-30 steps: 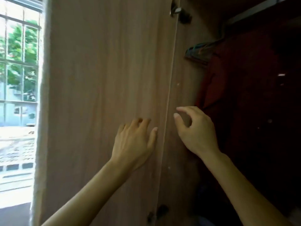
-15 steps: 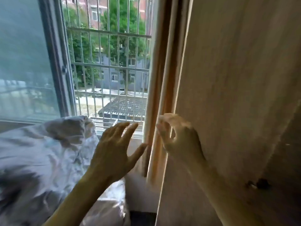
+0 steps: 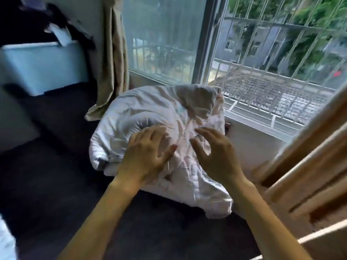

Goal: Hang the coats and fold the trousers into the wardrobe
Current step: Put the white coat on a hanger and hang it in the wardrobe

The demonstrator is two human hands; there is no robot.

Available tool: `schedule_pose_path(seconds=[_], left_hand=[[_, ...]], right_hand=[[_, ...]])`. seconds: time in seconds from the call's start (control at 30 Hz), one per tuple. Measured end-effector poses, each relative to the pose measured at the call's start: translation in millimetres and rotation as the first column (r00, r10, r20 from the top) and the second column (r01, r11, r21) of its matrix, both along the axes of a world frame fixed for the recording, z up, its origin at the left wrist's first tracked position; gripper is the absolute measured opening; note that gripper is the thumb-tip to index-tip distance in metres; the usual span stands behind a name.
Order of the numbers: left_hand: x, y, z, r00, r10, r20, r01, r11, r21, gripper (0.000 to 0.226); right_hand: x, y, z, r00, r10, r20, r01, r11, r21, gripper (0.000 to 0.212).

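Note:
My left hand (image 3: pixel 145 156) and my right hand (image 3: pixel 216 156) are both held out in front of me, fingers spread and empty, over a crumpled white quilt (image 3: pixel 150 113) that lies bundled on a dark bed surface (image 3: pixel 56 184). Neither hand grips the fabric. The wooden wardrobe door (image 3: pixel 308 175) shows only as an edge at the right. Dark clothes (image 3: pixel 37 21) are draped over a pale blue box (image 3: pixel 41 66) at the far left; whether they are coats or trousers is too blurred to tell.
A window with a white metal grille (image 3: pixel 272 53) fills the upper right, above a sill (image 3: pixel 249 113). A beige curtain (image 3: pixel 112 59) hangs left of the window. The frame is motion-blurred.
My view has swung left and down from the wardrobe interior, past the door and window, to the bed with the white quilt. Both hands stayed open in front of me.

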State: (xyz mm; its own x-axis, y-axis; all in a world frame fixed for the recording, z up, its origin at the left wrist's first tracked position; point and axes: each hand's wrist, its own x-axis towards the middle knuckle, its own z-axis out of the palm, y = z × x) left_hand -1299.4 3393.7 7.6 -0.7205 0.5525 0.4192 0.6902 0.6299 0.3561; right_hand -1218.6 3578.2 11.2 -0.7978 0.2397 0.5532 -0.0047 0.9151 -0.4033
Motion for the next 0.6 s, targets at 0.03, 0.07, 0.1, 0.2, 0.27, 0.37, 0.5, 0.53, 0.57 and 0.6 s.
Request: schedule_pose_path(seconds=[0.03,0.07,0.1,0.2,0.27,0.37,0.5,0.53,0.57,0.6], left_hand=[[-10,-10,-5,0.999,0.031,0.012,-0.031,1.000,0.003,0.069],[-19,-20,-9,0.998,0.062,0.027,-0.062,0.998,0.001,0.072],[-28,-29,-13,0.995,0.095,0.040,-0.095,0.996,-0.001,0.075],[-52,-51,-26,0.980,0.187,0.070,-0.187,0.982,-0.009,0.073],[-68,-63,-35,0.964,0.252,0.087,-0.253,0.968,-0.007,0.070],[-92,-78,-48,0.929,0.353,0.115,-0.355,0.935,0.003,0.066],[-121,-89,-68,0.852,0.492,0.180,-0.500,0.866,-0.002,0.061],[-127,-91,-72,0.825,0.532,0.188,-0.540,0.842,-0.012,0.060],[-133,-95,-74,0.796,0.570,0.203,-0.578,0.816,-0.021,0.062],[-138,-99,-76,0.764,0.606,0.221,-0.616,0.788,-0.029,0.063]], right_hand=[[-16,-9,-4,1.000,0.029,0.004,-0.029,1.000,0.004,0.040],[-31,-17,-8,0.998,0.056,0.017,-0.056,0.998,0.012,0.039],[-46,-24,-11,0.996,0.086,0.036,-0.087,0.996,0.017,0.039],[-92,-43,-18,0.978,0.180,0.101,-0.181,0.983,0.001,0.048],[-124,-53,-26,0.958,0.254,0.135,-0.253,0.967,-0.024,0.050],[-171,-68,-41,0.924,0.357,0.139,-0.353,0.934,-0.050,0.047],[-233,-86,-58,0.838,0.515,0.182,-0.509,0.857,-0.081,0.041],[-248,-91,-60,0.813,0.551,0.191,-0.543,0.834,-0.095,0.041],[-263,-96,-61,0.786,0.586,0.197,-0.575,0.810,-0.113,0.040],[-276,-102,-61,0.755,0.623,0.205,-0.610,0.782,-0.130,0.040]])
